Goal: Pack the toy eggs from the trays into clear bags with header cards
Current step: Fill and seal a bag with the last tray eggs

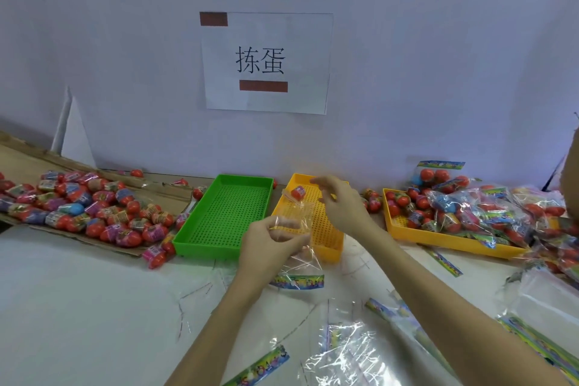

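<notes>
A clear bag [297, 229] is pinched by the left hand [269, 244]; the right hand [335, 200], fingers loosely spread, hovers beside a toy egg [298, 193], apparently loose, which may miss the limp mouth.

A white paper sign [266, 62] is fixed to the pale wall [438, 56] behind the table, square above the middle of the far edge. It bears two large black printed characters, with one reddish-brown strip [213, 19] at its top left corner and a second strip [263, 86] under the characters. Along the table's far left edge lies a flattened sheet of brown cardboard [28, 163], its torn rim running toward the middle. Where that cardboard meets the wall, a white triangular piece [76, 138] leans upright, perhaps a folded board. The table top [78, 307] itself is white, with thin clear strips, possibly peeled tape liners [194, 290], scattered near its middle.
</notes>
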